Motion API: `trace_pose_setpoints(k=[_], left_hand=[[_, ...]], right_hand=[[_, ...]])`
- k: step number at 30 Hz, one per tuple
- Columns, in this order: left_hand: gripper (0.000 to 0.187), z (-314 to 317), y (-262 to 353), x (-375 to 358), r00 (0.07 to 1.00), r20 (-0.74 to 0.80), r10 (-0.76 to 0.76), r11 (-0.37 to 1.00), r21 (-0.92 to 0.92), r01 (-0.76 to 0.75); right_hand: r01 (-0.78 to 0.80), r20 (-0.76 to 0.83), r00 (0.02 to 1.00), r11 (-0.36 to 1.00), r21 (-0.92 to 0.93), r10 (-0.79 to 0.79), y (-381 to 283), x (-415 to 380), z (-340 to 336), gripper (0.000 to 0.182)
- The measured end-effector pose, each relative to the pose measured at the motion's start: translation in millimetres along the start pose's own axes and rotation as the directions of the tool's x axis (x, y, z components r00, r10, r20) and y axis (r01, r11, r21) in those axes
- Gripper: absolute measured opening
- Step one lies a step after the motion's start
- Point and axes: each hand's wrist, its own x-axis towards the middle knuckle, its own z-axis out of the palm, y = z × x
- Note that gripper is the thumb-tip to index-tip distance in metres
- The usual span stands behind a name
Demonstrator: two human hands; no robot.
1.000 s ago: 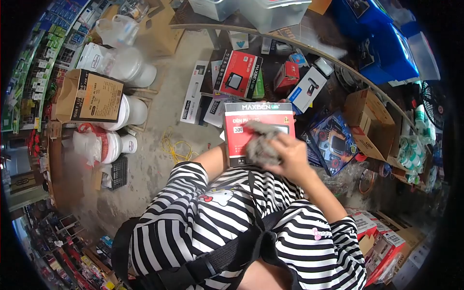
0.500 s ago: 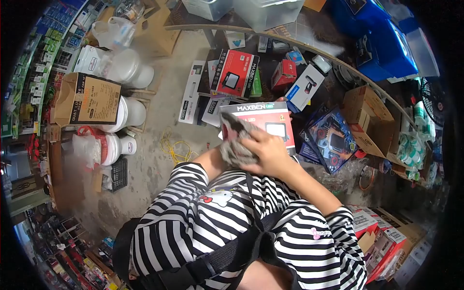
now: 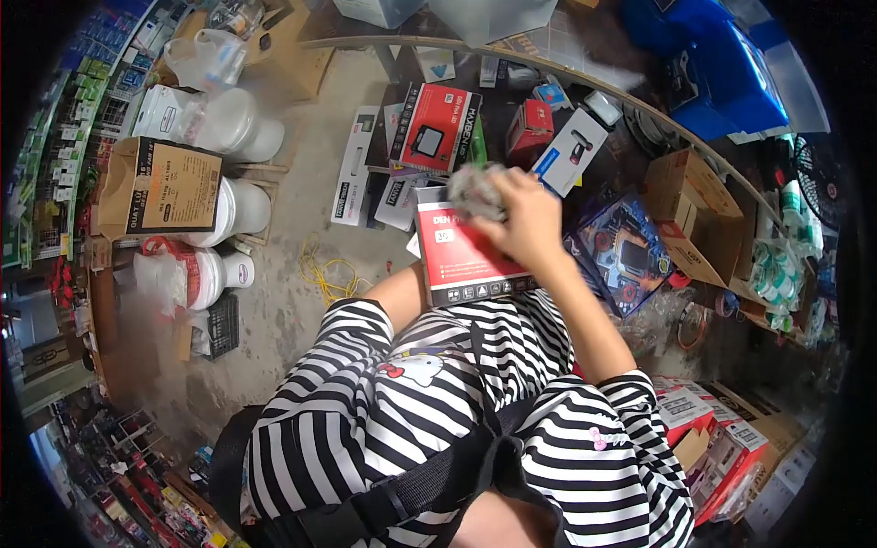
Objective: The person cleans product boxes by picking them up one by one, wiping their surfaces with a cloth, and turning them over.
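A red, white and black lamp box (image 3: 470, 260) is tilted up just beyond my lap. My right hand (image 3: 525, 219) presses a crumpled grey cloth (image 3: 477, 192) on the box's upper part, fingers closed round the cloth. The left forearm reaches behind the box at its left side, and the box hides my left hand. Beyond it lies another red lamp box (image 3: 437, 128) on top of other boxes, beside a long white box (image 3: 356, 169).
A curved table edge (image 3: 548, 68) runs across the back. Blue bins (image 3: 722, 87), an open cardboard box (image 3: 699, 215) and a dark blue patterned package (image 3: 626, 256) are at right. White buckets (image 3: 233, 215) and a yellow cord (image 3: 324, 274) are at left.
The cloth and my right hand have moved up and onto the box. More of the box's red front now shows, and my left hand has gone from the cloth to behind the box.
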Motion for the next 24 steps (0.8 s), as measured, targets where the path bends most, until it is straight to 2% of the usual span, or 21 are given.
trace_pose_setpoints(k=[1,3,4,6,7,9,10,11,13,14,15,16,17,19,20,21,22,23,24], left_hand=[[0.04,0.1,-0.5,-1.2,1.0,-0.006,-0.003,1.0,-0.001,0.003],[0.04,0.0,-1.6,-3.2,1.0,-0.008,-0.002,1.0,0.004,0.002],[0.04,0.5,-1.6,-4.1,1.0,-0.009,-0.002,1.0,0.003,0.002],[0.039,-3.6,-5.0,-0.7,1.0,-0.006,-0.006,1.0,-0.01,0.006],[0.039,-3.3,-6.2,-0.1,1.0,-0.005,-0.016,1.0,-0.013,0.016],[0.039,-9.2,-10.6,5.9,1.0,-0.001,-0.031,0.998,-0.049,0.031],[0.038,-13.8,-13.2,10.3,0.999,-0.001,-0.049,0.996,-0.077,0.048],[0.038,-17.7,-15.3,13.8,0.998,0.005,-0.064,0.993,-0.101,0.064],[0.043,-34.8,-19.7,28.4,0.991,0.042,-0.13,0.944,-0.299,0.137],[0.045,-39.7,-22.1,34.5,0.987,0.083,-0.137,0.914,-0.372,0.159],[0.048,-31.9,-19.9,40.5,0.981,0.15,-0.123,0.921,-0.35,0.169],[0.056,-13.4,-14.8,41.7,0.99,-0.059,-0.13,0.755,-0.652,0.061],[0.054,-13.3,-17.2,46.0,0.994,-0.1,-0.053,0.841,-0.542,-0.01],[0.051,-13.2,-22.1,54.7,0.978,-0.179,0.104,0.948,-0.281,-0.152],[0.054,-16.1,-22.8,57.6,0.97,-0.12,0.213,0.954,-0.19,-0.233],[0.058,-19.4,-23.7,60.6,0.946,-0.059,0.32,0.939,-0.111,-0.324],[0.071,11.3,-17.1,67.3,0.875,-0.369,0.314,0.95,0.111,-0.293],[0.086,42.8,-10.2,74.1,0.715,-0.642,0.276,0.955,0.265,-0.131],[0.089,67.1,-2.3,74.3,0.589,-0.788,0.177,0.966,0.254,0.049]], right_hand=[[0.085,0.03,0.996,0.993,0.076,-0.087,-8.4,-8.5,9.7,0.055],[0.059,0.255,0.963,0.991,0.12,-0.088,-23.3,-25.0,7.3,0.057],[0.102,0.18,0.974,0.974,0.201,-0.139,-17.9,-36.8,11.4,0.056],[0.119,0.022,0.992,0.961,0.248,-0.128,-3.4,-51.3,6.1,0.056],[-0.02,0.069,0.998,0.959,0.282,0.001,7.1,-57.9,4.1,0.056],[-0.207,0.165,0.974,0.912,0.355,0.158,28.2,-62.9,-4.7,0.062],[-0.182,0.138,0.98,0.918,0.352,0.142,39.4,-68.2,-4.9,0.067],[-0.225,0.177,0.971,0.874,0.43,0.162,49.0,-74.2,-4.0,0.079],[-0.224,0.221,0.968,0.807,0.547,0.119,44.5,-81.2,-16.0,0.097],[-0.167,0.214,0.973,0.9,0.402,0.085,36.1,-83.5,-24.7,0.115],[-0.153,0.182,0.979,0.925,0.347,0.093,25.5,-83.9,-31.5,0.123],[-0.133,0.116,0.988,0.946,0.295,0.102,22.3,-87.4,-30.6,0.123],[-0.114,0.048,0.993,0.964,0.239,0.106,21.0,-88.4,-29.3,0.122],[-0.124,-0.079,0.985,0.952,0.279,0.151,27.6,-79.7,-23.4,0.109],[-0.041,-0.156,0.984,0.955,0.293,0.089,34.5,-73.9,-21.8,0.1],[-0.057,-0.188,0.97,0.9,0.432,0.151,36.3,-67.6,-21.2,0.094],[-0.061,-0.224,0.957,0.881,0.47,0.186,37.4,-58.9,-25.5,0.087],[-0.027,-0.252,0.952,0.869,0.494,0.173,42.8,-50.1,-31.5,0.081],[-0.046,-0.246,0.944,0.825,0.563,0.22,45.7,-41.4,-37.2,0.078]])
